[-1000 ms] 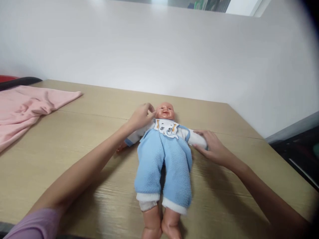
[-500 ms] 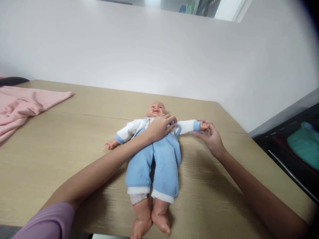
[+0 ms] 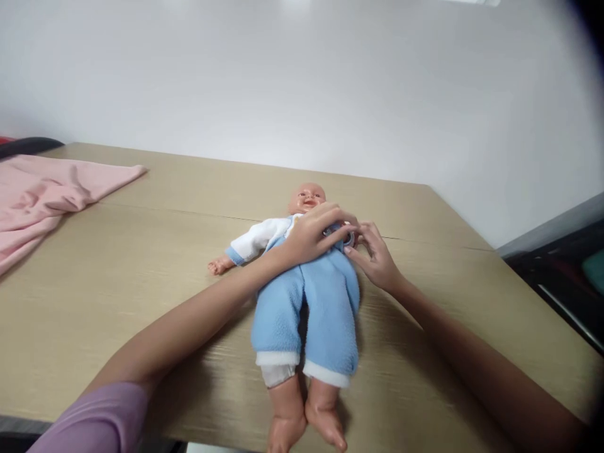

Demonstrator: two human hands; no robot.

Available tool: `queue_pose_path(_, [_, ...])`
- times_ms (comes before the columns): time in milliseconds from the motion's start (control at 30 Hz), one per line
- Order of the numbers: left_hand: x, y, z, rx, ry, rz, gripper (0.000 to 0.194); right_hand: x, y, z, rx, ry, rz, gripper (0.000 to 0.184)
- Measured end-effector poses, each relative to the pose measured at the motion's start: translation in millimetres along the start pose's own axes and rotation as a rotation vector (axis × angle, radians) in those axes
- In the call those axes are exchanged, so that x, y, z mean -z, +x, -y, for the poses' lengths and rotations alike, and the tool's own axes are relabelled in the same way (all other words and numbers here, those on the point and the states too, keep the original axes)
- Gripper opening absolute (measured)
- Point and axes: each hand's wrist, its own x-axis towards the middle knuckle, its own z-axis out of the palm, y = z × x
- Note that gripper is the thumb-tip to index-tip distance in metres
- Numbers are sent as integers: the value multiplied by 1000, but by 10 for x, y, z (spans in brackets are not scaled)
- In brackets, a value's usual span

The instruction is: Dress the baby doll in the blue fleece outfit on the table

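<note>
Doll [image 3: 316, 280]: lay face-up, centre of frame. Left hand [image 3: 311, 236]: across its chest, fingers loosely bent, grip unclear. Right hand [image 3: 375, 257]: at its side, right of centre, grip unclear. Stage, seemingly: two-handed handling, calling for light fingers.

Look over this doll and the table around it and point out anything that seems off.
The doll looks slightly untidy: white fabric pokes out below the trouser cuff on the picture's left, but none shows below the other cuff. The pink cloth lies rumpled. Nothing looks spilled.
</note>
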Motion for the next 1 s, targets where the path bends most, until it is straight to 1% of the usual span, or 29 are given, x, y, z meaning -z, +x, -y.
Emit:
queue_pose_path(67, [-8,64,-15,30,-113,-36,20,5,-20,28,31,-43,12,34])
queue_pose_path(167, [-15,158,-34,122,-224,6,24,-23,-26,83,62,-79,22,32])
queue_pose_path(200, [-16,181,-25,181,-258,21,27,-41,-27,105,62,-86,18,31])
queue_pose_path(300, [-17,222,59,414,-407,28,41,-103,-39,179,37,-77,-20,24])
queue_pose_path(367, [-14,230,126,506,-451,60,44,-135,-47,231,4,-51,-48,21])
queue_pose_path(433, [-10,232,163,521,-375,136,41,-154,-47,269,-72,23,-46,22])
queue_pose_path(467, [-10,232,168,512,-306,173,39,-159,-42,277,-131,100,-40,24])
queue_pose_path(533, [-14,231,162,500,-159,225,39,-163,-22,266,-273,334,-48,26])
queue_pose_path(600, [-24,224,154,504,-41,223,41,-162,5,221,-401,590,-100,28])
queue_pose_path(667, [-34,208,159,505,34,198,40,-161,24,153,-486,749,-160,32])
queue_pose_path(733, [-40,184,177,491,90,204,39,-162,24,79,-527,756,-185,36])
queue_pose_path(833, [-38,151,205,492,170,274,38,-170,-15,-22,-517,556,-220,36])
queue_pose_path(900, [-32,140,216,527,194,307,36,-182,-49,-80,-533,491,-243,36])
queue_pose_path(1000, [-25,137,223,586,148,312,29,-218,-59,-164,-600,580,-253,39])
